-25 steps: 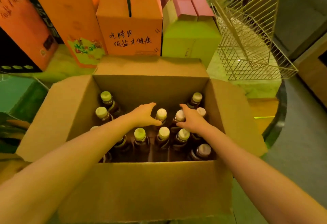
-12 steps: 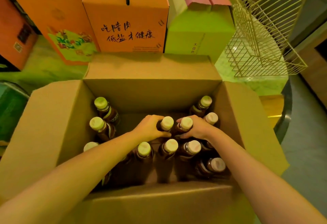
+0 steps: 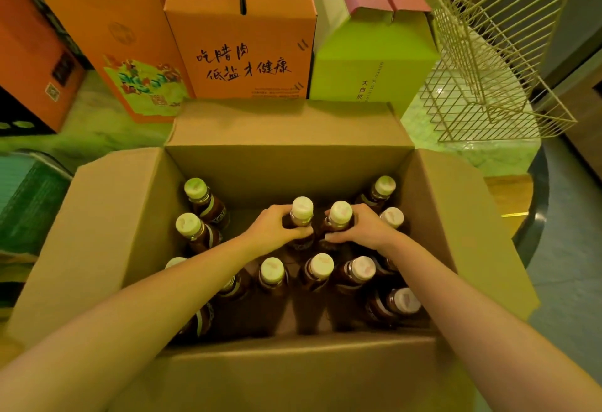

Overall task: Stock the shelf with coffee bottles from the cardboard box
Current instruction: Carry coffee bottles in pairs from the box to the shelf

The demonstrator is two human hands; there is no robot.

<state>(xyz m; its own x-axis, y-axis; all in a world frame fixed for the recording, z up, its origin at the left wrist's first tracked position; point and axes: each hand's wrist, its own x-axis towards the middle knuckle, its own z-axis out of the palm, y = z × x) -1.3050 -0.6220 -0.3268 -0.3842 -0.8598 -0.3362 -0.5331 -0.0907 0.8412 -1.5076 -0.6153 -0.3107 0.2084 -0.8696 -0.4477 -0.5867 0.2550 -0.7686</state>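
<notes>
The left hand [image 3: 273,232] curls its fingers round the neck of one coffee bottle [image 3: 302,213]. The right hand [image 3: 363,229] does the same on the neighbouring bottle [image 3: 340,216]. Both stand upright in the cardboard box [image 3: 114,232]. They are likely full, heavy and smooth: grip below the cap and lift vertically.

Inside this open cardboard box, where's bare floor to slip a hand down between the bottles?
Bare floor lies by the brown cardboard box's back wall, between the back-left pale-capped brown bottle and the back-right bottle, beyond the gripped bottles in the left hand and right hand. The front row and right side are crowded.
</notes>
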